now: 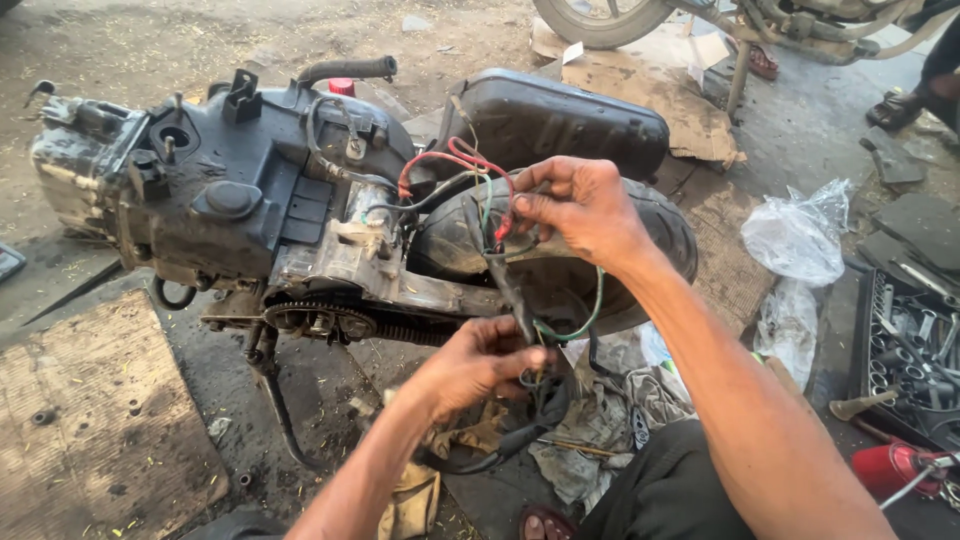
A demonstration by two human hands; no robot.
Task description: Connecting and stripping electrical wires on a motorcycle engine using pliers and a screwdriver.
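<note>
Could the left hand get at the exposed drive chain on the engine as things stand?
Probably yes: the chain lies open just beside the left hand, nothing between them, but that hand is gripping the wire bundle.

The grey spoked wheel (600, 18) at the top is cut off by the frame edge. The red metal can (890, 468) runs off the right edge. The small steel sockets in the black plastic tool tray (865, 330) are too small to tell apart.
</note>
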